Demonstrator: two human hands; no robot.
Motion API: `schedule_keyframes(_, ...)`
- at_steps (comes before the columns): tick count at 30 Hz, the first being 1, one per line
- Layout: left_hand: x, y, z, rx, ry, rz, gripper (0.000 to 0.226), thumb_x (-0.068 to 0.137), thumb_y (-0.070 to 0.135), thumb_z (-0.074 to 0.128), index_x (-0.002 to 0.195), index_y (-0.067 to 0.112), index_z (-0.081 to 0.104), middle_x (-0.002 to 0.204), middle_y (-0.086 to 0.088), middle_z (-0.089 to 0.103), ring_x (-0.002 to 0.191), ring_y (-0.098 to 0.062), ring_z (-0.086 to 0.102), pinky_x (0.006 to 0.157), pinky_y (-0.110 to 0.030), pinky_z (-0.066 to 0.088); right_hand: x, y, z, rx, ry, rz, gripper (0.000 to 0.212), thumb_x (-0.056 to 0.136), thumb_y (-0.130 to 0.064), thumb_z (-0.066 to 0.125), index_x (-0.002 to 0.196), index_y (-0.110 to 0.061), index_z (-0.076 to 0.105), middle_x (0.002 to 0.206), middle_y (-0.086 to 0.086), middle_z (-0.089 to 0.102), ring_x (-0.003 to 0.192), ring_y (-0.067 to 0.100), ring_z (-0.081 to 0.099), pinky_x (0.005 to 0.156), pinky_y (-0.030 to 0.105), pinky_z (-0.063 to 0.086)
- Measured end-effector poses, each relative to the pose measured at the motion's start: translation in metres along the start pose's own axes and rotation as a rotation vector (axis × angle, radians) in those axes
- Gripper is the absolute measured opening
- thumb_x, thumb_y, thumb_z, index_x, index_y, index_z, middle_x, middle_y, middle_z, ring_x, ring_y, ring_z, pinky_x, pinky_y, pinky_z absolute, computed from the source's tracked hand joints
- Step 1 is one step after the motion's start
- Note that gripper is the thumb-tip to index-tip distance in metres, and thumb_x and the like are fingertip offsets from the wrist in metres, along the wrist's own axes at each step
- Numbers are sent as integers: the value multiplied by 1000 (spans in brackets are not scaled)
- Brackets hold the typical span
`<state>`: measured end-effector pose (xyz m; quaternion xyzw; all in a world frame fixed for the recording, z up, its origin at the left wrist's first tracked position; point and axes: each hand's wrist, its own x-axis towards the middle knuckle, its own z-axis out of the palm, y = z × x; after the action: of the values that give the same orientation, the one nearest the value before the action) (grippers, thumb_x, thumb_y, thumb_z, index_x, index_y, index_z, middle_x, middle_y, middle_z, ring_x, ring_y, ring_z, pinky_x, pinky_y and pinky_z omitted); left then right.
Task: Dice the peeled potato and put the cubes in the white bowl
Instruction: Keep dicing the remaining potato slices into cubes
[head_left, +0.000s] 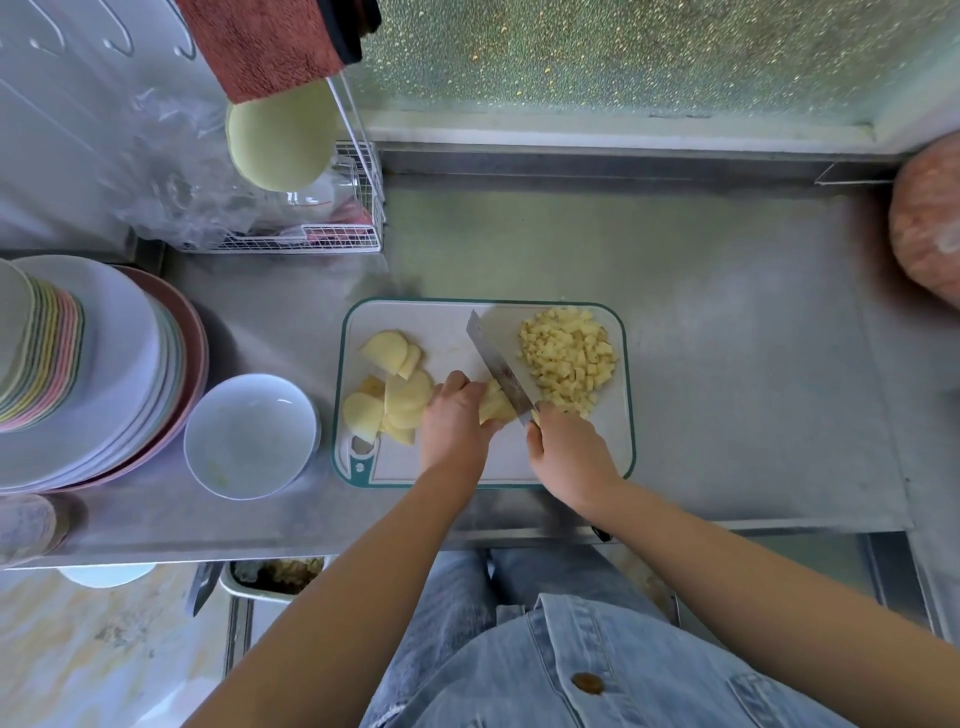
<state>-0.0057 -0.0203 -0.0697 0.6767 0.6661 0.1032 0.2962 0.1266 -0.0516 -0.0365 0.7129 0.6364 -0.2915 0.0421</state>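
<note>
A white cutting board (447, 317) with a green rim lies on the steel counter. Several potato slices (389, 384) lie on its left half, and a heap of potato cubes (569, 353) sits on its right half. My left hand (454, 421) holds a stack of potato strips (496, 405) down with curled fingers. My right hand (569, 449) grips the handle of a knife (498, 366), whose blade rests against the right side of that stack. The white bowl (252, 436) stands left of the board and holds no cubes.
A stack of plates (98, 364) stands at the far left, behind the bowl. A wire rack (311, 239) with plastic bags and a green bowl sits at the back left. A reddish round object (930, 223) is at the far right. The counter's front edge runs below the board.
</note>
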Motion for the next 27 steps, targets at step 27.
schedule_keyframes(27,0,-2,1,-62,5,-25,31,74,19,80,101,7,72,96,-6,57,82,-26,56,74,-39,50,3,-2,-3,-32,-29,-29,22,99,-21,34,103,-10,53,81,1,49,76,22,50,64,29,35)
